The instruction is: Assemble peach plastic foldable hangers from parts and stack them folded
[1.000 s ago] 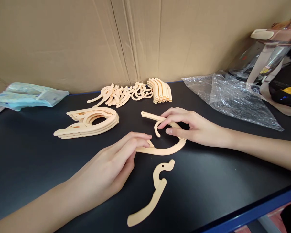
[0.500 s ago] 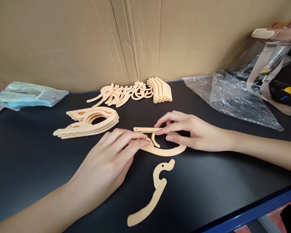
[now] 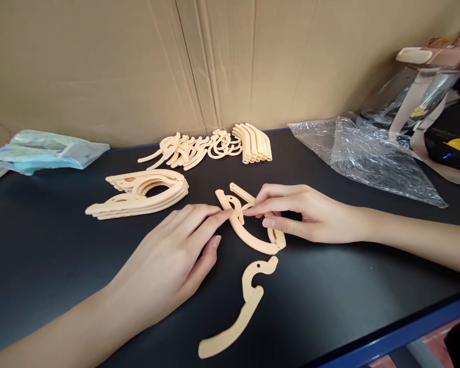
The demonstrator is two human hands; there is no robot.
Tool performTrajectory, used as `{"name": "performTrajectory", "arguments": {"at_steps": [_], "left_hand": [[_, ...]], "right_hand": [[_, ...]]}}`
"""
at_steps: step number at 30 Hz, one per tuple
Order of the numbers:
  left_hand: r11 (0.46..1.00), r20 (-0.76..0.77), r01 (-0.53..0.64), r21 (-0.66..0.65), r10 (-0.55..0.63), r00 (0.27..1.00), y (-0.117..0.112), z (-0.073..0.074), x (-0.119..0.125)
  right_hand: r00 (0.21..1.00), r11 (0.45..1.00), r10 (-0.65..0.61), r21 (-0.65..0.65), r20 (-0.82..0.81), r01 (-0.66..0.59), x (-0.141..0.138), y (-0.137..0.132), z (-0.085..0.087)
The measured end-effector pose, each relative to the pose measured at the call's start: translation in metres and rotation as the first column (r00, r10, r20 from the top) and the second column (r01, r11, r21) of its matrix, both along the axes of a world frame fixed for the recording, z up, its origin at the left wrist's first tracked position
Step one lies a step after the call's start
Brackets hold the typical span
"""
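A beige plastic folding hanger (image 3: 253, 242) lies partly folded on the dark table between my hands, its curved arms joined at the lower right. With the index fingertip, my left hand (image 3: 182, 250) touches the hanger's left arm; its fingers are stretched out and the thumb stands apart. My right hand (image 3: 299, 212) has its thumb and fingers closed around the other arm, with the index fingertip at the small hook in the middle. Closer to me lies a loose hanger piece (image 3: 232, 324), a hook part joined to a curved arm.
A stack of folded hangers (image 3: 164, 202) lies at the left. Along the back are a pile of hook pieces (image 3: 191, 151) and a row of hanger arms (image 3: 253, 143). A clear plastic bag (image 3: 383, 158) and a bottle (image 3: 433, 76) stand right; a light-blue packet (image 3: 53, 151) lies far left.
The hanger has turned clockwise, its free ends now pointing up and left. My left thumb has come away from it, while my right hand still holds it.
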State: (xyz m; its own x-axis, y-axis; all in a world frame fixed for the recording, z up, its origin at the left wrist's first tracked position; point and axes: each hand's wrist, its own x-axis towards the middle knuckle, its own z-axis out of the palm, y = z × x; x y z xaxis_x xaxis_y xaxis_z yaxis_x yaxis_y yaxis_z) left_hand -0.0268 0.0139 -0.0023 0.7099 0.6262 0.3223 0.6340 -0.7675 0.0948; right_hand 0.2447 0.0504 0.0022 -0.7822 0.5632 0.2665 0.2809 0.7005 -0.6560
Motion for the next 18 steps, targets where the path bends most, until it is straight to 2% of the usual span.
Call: {"name": "performTrajectory", "arguments": {"at_steps": [3,6,9,11,14,18], "left_hand": [[0.999,-0.003,-0.015,0.03,0.015,1.0,0.002,0.0,0.0],[0.994,-0.008,0.044,0.096,-0.044,0.999,0.001,0.001,0.001],[0.983,-0.02,0.152,0.101,-0.151,0.988,-0.001,0.002,0.002],[0.981,-0.016,0.177,0.08,-0.176,0.984,-0.001,0.001,0.002],[0.984,-0.02,0.159,0.084,-0.158,0.987,0.0,0.0,0.001],[0.988,-0.051,0.114,0.108,-0.109,0.993,0.0,0.002,0.0]], "right_hand": [[0.995,0.995,0.095,-0.032,-0.033,-0.096,-0.001,-0.002,0.005],[0.987,0.99,0.14,-0.018,-0.078,-0.141,-0.001,-0.003,0.006],[0.996,0.992,0.059,0.115,-0.069,-0.051,0.0,-0.002,0.003],[1.0,0.968,-0.013,0.251,-0.018,0.017,0.0,-0.001,-0.001],[0.993,0.919,-0.077,0.393,0.093,0.035,-0.001,-0.001,-0.005],[0.991,0.881,-0.074,0.473,0.116,0.01,-0.002,-0.001,-0.007]]}}
